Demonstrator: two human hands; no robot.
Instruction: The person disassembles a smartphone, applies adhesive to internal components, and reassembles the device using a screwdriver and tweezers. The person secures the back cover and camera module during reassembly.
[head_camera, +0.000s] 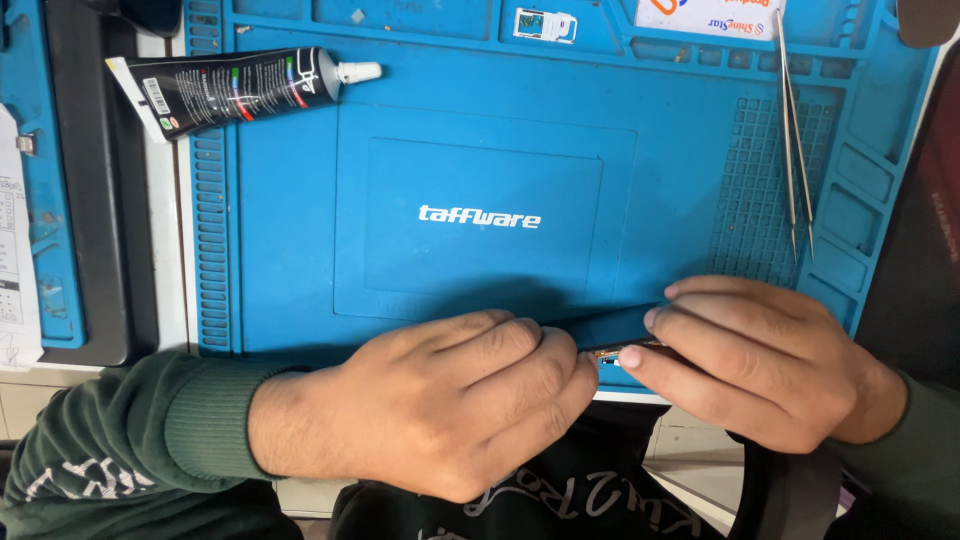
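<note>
— Counted so far?

— Two hands, both in dark green sleeves, met at the near edge of one blue work mat (480, 150). Left hand (440, 400) curled into a loose fist, knuckles up, fingertips tucked toward the middle. Right hand (750, 365) lying flatter, fingers stretched leftward.

— Holding what?

— One thin dark strip-like part (625, 352), only a sliver showing between the two sets of fingertips, with a glint of orange or copper on it. Pinched from the right by thumb and fingers; covered on the left by the fist, so cannot tell how firmly gripped on that side. Kind of part not clear, too much hidden.

— And its place?

— Right at the mat's front rim, just over the edge nearest the body, between the hands and touching both.

— Anything else on the mat?

— One black glue tube (225, 90) with a white nozzle, lying on its side at the far left corner, nozzle pointing right, tail hanging off the mat's left edge. One pair of metal tweezers (795, 140), lying lengthwise along the right side over the grid of small cells, tips toward the hands, well apart from them. One small white card-like item (545, 25) in a far compartment. One white packet (710, 15), cut off by the top edge.

— Beyond the mat?

— One second blue mat (35, 180), partly seen at far left.
</note>
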